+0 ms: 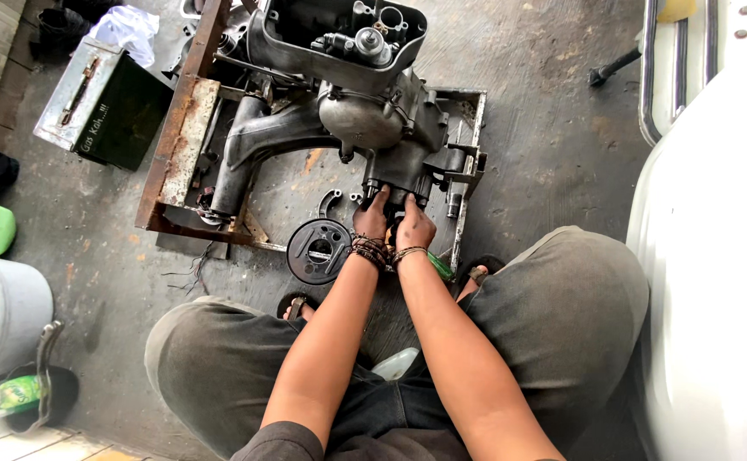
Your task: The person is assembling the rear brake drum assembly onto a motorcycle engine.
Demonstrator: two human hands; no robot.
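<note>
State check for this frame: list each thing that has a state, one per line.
Left hand: pressed on the engine's lower end, grip unclear.
Right hand: beside it, on the same end.
Engine: in the rusty frame, top cover off.
Round black plate: detached, flat on the floor.
Metal box: closed.
Grey bucket: upright.

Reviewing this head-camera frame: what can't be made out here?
- What the left hand and right hand grip: hidden by the hands themselves, pressed together against the engine casing.
- Fingertips: tucked under the casing's lower end.
- White vehicle body: cut off by the right edge.
- Grey bucket: cut off by the left edge.
- Small parts beside the round black plate: too small to identify.
</note>
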